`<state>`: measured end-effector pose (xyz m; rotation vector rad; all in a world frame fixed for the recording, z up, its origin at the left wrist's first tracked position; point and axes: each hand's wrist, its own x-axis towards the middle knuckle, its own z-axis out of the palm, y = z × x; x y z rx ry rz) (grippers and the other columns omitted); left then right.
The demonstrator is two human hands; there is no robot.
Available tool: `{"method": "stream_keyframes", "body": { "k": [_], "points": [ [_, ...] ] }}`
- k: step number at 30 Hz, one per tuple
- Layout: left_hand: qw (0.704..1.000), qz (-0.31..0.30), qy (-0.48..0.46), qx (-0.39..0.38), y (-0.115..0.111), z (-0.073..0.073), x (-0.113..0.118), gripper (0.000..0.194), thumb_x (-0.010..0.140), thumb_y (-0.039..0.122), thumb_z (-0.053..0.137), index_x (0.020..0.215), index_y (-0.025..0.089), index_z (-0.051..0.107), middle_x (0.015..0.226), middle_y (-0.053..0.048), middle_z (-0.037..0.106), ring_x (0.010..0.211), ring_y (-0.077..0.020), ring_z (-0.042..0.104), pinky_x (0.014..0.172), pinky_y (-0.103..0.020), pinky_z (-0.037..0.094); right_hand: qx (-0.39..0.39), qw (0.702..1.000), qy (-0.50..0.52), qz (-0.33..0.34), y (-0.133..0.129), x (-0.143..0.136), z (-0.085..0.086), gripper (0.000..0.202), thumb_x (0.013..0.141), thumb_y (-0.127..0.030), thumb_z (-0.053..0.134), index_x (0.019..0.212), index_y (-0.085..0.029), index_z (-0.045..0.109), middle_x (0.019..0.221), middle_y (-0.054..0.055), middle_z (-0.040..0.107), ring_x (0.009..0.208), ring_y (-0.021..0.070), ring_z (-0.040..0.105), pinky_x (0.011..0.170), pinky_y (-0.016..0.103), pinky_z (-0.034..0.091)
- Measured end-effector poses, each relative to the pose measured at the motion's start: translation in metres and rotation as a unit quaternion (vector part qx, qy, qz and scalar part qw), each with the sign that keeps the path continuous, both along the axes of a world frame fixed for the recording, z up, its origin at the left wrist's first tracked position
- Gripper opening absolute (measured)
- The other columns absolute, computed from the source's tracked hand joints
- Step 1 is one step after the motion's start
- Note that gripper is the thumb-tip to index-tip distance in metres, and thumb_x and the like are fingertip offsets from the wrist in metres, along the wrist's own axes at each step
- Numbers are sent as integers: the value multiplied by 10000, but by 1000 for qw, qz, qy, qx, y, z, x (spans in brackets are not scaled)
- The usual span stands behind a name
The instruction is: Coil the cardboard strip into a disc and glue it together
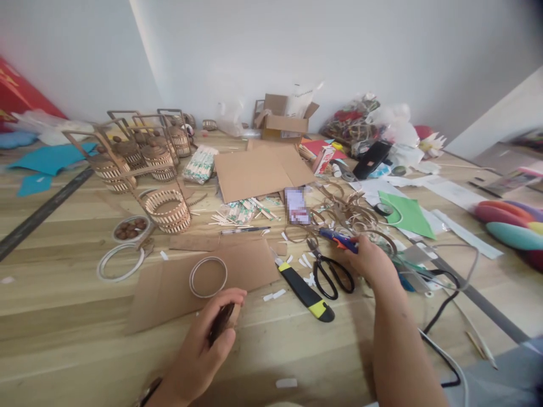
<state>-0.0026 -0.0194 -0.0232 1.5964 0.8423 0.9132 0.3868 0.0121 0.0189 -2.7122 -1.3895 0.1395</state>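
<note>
My left hand is curled round a small dark brown piece with a lighter tan edge; its kind cannot be made out. Just beyond those fingers a white ring rests on a flat cardboard piece. Farther right, my right hand grips a blue hot glue gun with an orange trigger, its nozzle pointing left. Below the glue gun lie black-handled scissors. Beside them is a black and yellow utility knife with its blade end toward the cardboard.
Slatted baskets with tall handles and one open slatted basket stand at left. A bowl of brown balls sits near another white ring. Tan strip coils, a phone and cables lie right of centre.
</note>
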Motion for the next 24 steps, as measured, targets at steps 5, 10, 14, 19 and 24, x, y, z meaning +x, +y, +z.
{"method": "stream_keyframes", "body": {
  "k": [5,10,14,19,24],
  "points": [
    [1000,4,-3,6,-1,4,-2,327,967,426,507,1228,253,599,1296,-109,622,1161,-270,592,914,-378,531,20,999,27,25,-22,4,20,386,805,-313,551,1142,-154,650,927,122,742,840,288,698,691,348,495],
    [1000,-7,10,5,-1,11,-5,340,953,364,522,1265,242,584,1324,-118,620,1172,-272,609,955,-397,531,49,992,90,78,-45,-3,34,371,778,-370,563,1090,-205,676,840,80,740,750,273,687,652,357,508],
    [997,-39,50,48,2,19,-5,429,928,309,524,1353,254,540,1435,-134,550,1316,-308,528,1085,-480,444,59,986,109,113,-57,-18,39,375,785,-417,540,1095,-240,657,963,79,754,816,286,700,701,382,524],
    [975,-96,180,92,7,42,1,505,864,286,607,1362,228,551,1607,-158,315,1444,-366,369,1124,-525,391,84,975,125,161,-62,-38,36,347,786,-394,544,1079,-235,638,964,77,760,838,282,712,735,376,544],
    [963,-164,203,70,14,66,18,484,893,346,584,1360,223,555,1622,-156,283,1413,-350,427,1074,-486,454,101,965,123,210,-65,-57,28,302,815,-373,534,1065,-230,624,1049,103,751,937,293,709,825,406,544]
  ]
}}
